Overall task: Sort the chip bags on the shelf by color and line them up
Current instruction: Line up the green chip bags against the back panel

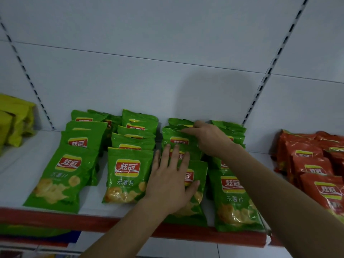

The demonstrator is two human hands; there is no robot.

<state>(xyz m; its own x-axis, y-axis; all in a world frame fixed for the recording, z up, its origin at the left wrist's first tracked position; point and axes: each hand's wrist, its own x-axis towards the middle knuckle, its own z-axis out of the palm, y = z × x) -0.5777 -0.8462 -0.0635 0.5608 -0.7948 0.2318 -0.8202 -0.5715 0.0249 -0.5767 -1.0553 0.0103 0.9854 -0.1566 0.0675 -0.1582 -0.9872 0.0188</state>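
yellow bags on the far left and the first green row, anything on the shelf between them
Nothing: in the head view, bare white shelf separates the yellow bags from the leftmost green row.

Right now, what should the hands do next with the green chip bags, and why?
Probably nudge the third column of green bags straight. The left hand lies flat on its front bag and the right hand touches a bag further back, and that column's bags overlap unevenly beside the neater second column. Yellow bags and red bags already sit apart.

Head camera, seemingly close, faces forward and down at shelf (18,175).
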